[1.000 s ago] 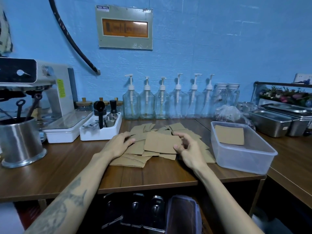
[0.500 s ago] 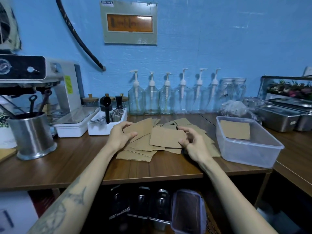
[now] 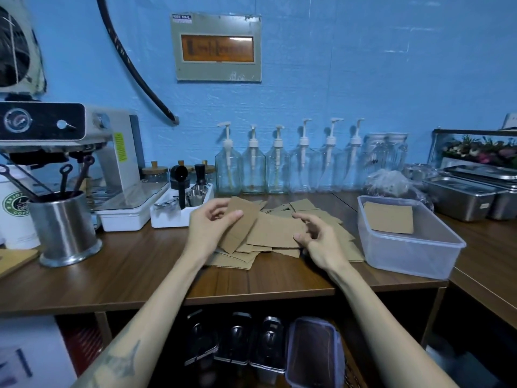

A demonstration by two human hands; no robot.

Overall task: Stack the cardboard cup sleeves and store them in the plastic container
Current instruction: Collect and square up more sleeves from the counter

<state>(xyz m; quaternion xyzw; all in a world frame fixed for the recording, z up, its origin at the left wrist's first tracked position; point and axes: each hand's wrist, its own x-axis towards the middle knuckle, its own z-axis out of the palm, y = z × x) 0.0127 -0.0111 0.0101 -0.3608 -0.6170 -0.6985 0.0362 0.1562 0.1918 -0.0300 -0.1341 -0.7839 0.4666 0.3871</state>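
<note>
A loose pile of flat brown cardboard cup sleeves [image 3: 279,233] lies on the wooden counter [image 3: 140,273]. My left hand [image 3: 208,229] grips one sleeve [image 3: 242,224] by its left edge and holds it tilted above the pile. My right hand [image 3: 316,239] hovers at the pile's right side, fingers loosely curled over a sleeve, touching its edge. The clear plastic container [image 3: 405,253] stands to the right of the pile with one sleeve [image 3: 390,218] lying flat inside.
A white tray of coffee tools [image 3: 179,217] sits just behind my left hand. Glass pump bottles [image 3: 254,169] line the wall. A steel utensil cup [image 3: 65,228] and an espresso machine [image 3: 84,155] are at left, steel pans [image 3: 461,197] at right.
My left hand has lifted a sleeve off the pile and tilted it up. My right hand's fingers have loosened on the top sleeve. The camera has tilted a little downward.
</note>
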